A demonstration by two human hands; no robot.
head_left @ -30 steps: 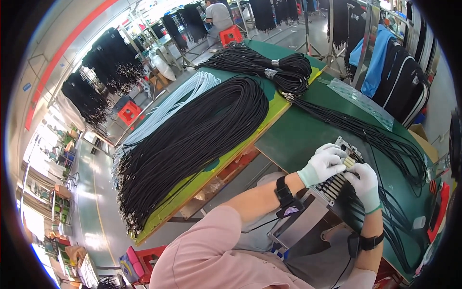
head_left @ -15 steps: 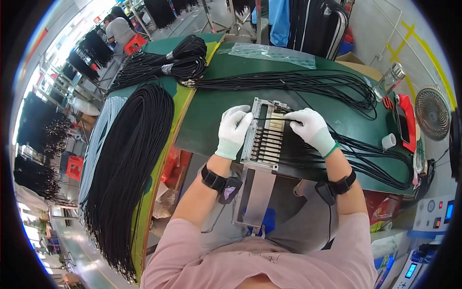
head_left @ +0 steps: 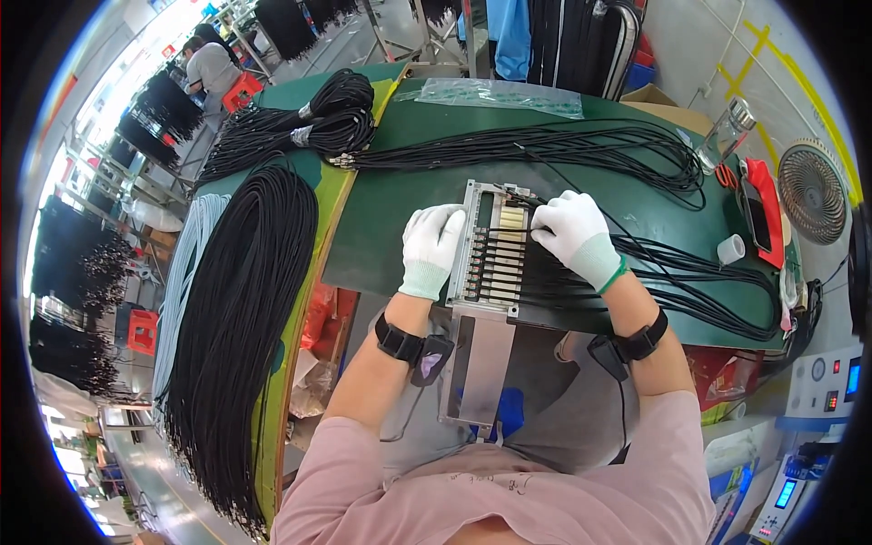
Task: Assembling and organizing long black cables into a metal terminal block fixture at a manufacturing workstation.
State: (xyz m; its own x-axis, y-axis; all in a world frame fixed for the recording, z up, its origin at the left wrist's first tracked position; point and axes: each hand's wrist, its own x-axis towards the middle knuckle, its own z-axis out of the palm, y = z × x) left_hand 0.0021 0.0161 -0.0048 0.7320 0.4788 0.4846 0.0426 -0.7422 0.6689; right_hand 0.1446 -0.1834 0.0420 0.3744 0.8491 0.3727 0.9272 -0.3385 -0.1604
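Observation:
A metal fixture [head_left: 461, 263] with a row of pale slots stands before me, black cables lying side by side across it and their metal ends along its left rail. My left hand [head_left: 431, 243], in a white glove, rests against the upper left side of that rail. Its fingers are loosely stretched with the thumb apart, and nothing shows in them. On the other side, my gloved right hand [head_left: 572, 232] pinches a black cable [head_left: 520, 229] level with the upper slots. The fingertips partly hide the grip. More black cables [head_left: 699, 295] trail off to the right.
Black cable bundles [head_left: 250, 345] and light-blue cables [head_left: 186, 263] hang over the left bench. Another long bundle [head_left: 509, 141] lies across the green table [head_left: 381, 218]. At right are a white roll [head_left: 730, 249], scissors [head_left: 726, 176], a glass bottle [head_left: 727, 134] and a fan [head_left: 813, 193].
The cable formerly stretched between both hands now lies lower, across the slots. My left hand has let go of its end and moved slightly left; my right hand is still closed on the cable.

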